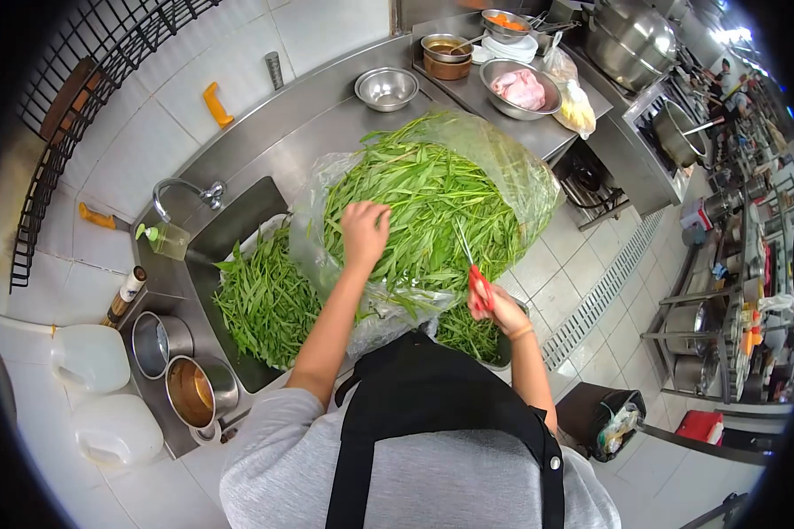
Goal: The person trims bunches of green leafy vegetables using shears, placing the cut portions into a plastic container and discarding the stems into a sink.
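Note:
A large heap of long-leaved greens (pixel 423 189) fills an open clear plastic bag (pixel 512 163) on the steel counter in front of me. My left hand (pixel 364 234) is over the heap's left side, its fingers bent together; what they hold, if anything, is hidden. My right hand (pixel 498 313) grips red-handled scissors (pixel 479 284), whose blades point away from me into the leaves. More cut-looking greens (pixel 269 295) lie in the sink at the left. Another batch of greens (pixel 468 333) sits in a container below the bag, close to my apron (pixel 441 388).
Behind the bag stand a metal bowl (pixel 386 89) and a bowl of raw meat (pixel 520 91). A tap (pixel 185 196), soap bottle (pixel 163 240) and used pots (pixel 201 394) border the sink (pixel 251 207). A bin (pixel 600 419) stands on the floor at right, near a drain grate (pixel 604 291).

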`<state>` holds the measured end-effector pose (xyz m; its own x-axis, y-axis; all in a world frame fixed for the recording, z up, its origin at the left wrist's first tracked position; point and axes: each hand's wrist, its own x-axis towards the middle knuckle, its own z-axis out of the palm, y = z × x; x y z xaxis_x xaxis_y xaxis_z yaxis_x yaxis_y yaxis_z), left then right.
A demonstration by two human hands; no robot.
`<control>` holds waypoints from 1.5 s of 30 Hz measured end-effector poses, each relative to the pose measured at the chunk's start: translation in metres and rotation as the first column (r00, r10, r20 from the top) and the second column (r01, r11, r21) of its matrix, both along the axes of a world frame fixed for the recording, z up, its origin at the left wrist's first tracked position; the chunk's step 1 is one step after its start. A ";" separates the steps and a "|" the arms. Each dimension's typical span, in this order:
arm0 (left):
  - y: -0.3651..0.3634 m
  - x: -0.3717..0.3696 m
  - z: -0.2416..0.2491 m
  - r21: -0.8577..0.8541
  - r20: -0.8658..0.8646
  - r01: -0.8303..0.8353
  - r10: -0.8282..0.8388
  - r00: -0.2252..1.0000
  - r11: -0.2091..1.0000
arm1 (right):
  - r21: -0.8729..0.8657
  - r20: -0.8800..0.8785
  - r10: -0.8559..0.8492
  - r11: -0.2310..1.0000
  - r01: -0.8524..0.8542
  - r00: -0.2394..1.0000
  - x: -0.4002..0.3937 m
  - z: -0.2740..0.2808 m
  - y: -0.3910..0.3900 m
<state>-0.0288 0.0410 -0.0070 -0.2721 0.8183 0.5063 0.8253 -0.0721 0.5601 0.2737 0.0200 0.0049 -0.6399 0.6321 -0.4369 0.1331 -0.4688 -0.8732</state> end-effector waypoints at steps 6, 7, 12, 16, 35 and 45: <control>0.024 0.022 0.003 -0.105 -0.124 -0.095 0.082 0.989 0.990 | -0.061 0.070 -0.113 0.991 0.117 0.991 -0.053 0.014 -0.007; 0.016 0.026 0.012 -0.086 -0.061 -0.066 0.061 0.996 0.994 | -0.091 0.068 -0.108 0.989 0.114 0.992 -0.054 0.015 -0.011; -0.031 0.039 0.032 -0.019 0.039 0.048 -0.047 0.998 0.999 | -0.188 0.014 -0.163 0.969 0.162 0.987 -0.055 -0.002 -0.025; -0.048 0.044 0.029 -0.014 0.091 0.096 -0.095 0.991 0.995 | -0.182 -0.070 -0.229 0.960 0.213 0.971 -0.058 -0.003 -0.021; -0.010 0.032 -0.019 -0.276 0.287 0.009 0.073 0.955 0.961 | -0.156 0.066 -0.181 0.970 0.189 0.981 -0.056 -0.008 -0.032; -0.027 0.026 -0.010 -0.278 0.746 0.190 0.087 0.660 0.942 | 0.015 -0.058 -0.184 0.983 0.185 0.981 -0.051 -0.001 -0.044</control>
<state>-0.0027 0.0142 -0.0167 -0.3923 0.9114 -0.1241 0.1245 0.1863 0.9746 0.2227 -0.0235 0.0037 -0.5349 0.7498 -0.3894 -0.0034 -0.4628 -0.8865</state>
